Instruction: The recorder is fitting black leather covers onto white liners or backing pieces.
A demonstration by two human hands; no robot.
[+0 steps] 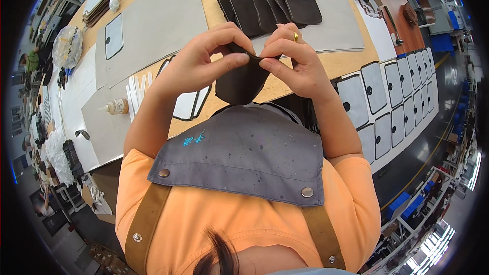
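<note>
Both my hands pinch the upper edge of a dark brown leather piece (pixel 239 85), which hangs bent in front of my grey apron. My left hand (pixel 211 56) grips that edge between thumb and forefinger. Close beside it, the thumb and fingers of my right hand (pixel 298 63) press on the same edge; a gold ring is on one finger. Beyond my hands, several dark leather pieces (pixel 298 2) lie overlapped in a fan on a grey sheet (pixel 341 25). White panels with dark borders (pixel 186 104) lie partly hidden behind my left forearm.
At left are a glue bottle (pixel 118 106), white strips (pixel 136 91), a clear plastic bag (pixel 68 46) and a large grey sheet (pixel 158 25) bearing one pale panel (pixel 114 37). Rows of dark-edged white panels (pixel 377 89) cover a board at right, near a brown board (pixel 402 23) with a tool.
</note>
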